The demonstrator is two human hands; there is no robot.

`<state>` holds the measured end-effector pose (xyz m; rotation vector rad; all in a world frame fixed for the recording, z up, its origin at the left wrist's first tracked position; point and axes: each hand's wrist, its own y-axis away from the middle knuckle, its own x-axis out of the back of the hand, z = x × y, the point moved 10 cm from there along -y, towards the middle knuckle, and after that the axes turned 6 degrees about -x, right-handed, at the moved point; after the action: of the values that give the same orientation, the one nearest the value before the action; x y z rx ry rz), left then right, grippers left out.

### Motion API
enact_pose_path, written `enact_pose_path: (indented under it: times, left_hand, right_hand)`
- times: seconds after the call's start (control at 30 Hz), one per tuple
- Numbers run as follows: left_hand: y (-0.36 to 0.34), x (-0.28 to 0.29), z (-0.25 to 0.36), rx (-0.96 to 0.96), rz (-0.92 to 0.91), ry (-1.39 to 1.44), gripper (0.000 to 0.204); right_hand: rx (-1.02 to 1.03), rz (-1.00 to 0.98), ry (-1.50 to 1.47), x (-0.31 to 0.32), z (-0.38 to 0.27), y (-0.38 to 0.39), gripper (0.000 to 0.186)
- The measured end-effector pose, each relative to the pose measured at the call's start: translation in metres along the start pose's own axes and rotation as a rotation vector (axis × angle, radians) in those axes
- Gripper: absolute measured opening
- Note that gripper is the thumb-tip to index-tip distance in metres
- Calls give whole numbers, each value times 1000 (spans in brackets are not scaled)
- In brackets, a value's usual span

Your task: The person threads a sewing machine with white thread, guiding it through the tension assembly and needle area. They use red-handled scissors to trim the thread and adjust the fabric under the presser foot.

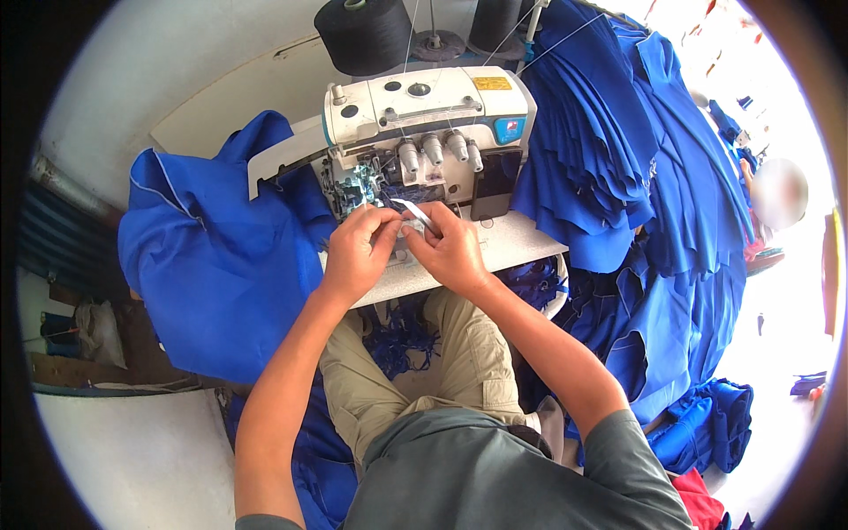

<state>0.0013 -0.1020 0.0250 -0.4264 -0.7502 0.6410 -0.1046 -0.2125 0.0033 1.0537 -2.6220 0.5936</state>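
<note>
A white overlock sewing machine (428, 110) stands on a small white table (517, 243) in front of me. My right hand (450, 252) is shut on metal tweezers (415, 212) whose tips point up toward the machine's needle area (362, 181). My left hand (358, 252) sits close against the right one, fingers pinched around something small that I cannot make out. Both hands hover over the table's front edge, just below the machine's presser foot.
Blue fabric is heaped at the left (212, 256) and stacked high at the right (618, 141). Two dark thread cones (362, 35) stand behind the machine. Blue scraps (397, 336) lie between my knees. Another person (777, 194) is at the far right.
</note>
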Motion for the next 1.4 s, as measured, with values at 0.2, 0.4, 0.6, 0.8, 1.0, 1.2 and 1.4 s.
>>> enact_pose_path:
  times: [0.2,0.4,0.6,0.8,1.0,1.2,1.4]
  left_hand:
    - [-1,-1,1,20,-20,9,9]
    - [-2,1,4,-40,-11,-53,9]
    - [-3,5,15,-77,28,-22,20]
    - [0,9,28,-168,54,-18,30]
    - [4,-4,15,7,-20,89,31]
    - [5,-12,5,31,-89,89,34]
    - [4,-10,2,8,-84,37,28]
  right_hand:
    - [-36,2,-5,3,3,2,19]
    - [23,46,62,10,-1,1,17]
    - [-30,27,33,10,2,0,17]
    - [-44,1,52,12,-5,-1,18]
    - [32,-22,105,10,-13,-4,18]
    - [-112,-60,151,9,-10,-4,18]
    - [7,-33,112,6,-9,-4,17]
